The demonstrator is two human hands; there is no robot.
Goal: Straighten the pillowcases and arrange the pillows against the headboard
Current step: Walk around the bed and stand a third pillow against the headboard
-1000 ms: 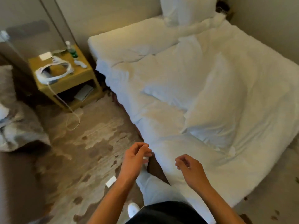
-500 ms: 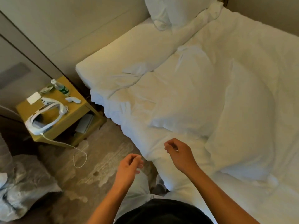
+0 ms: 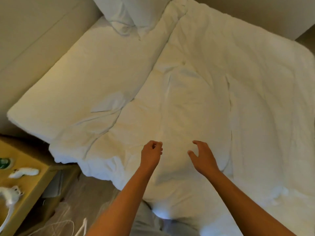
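Pillows: one (image 3: 129,12) upright at headboard (image 3: 42,31), two (image 3: 190,113) flat on bed (image 3: 85,79). Left grip (image 3: 151,153) loosely curled, right grip (image 3: 202,156) spread, both empty. Most work left.

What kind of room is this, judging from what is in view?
Probably a bedroom, perhaps a hotel room: a bed with rumpled white bedding, a plump white pillow against the beige padded headboard, and a yellow wooden bedside table on the carpeted floor.
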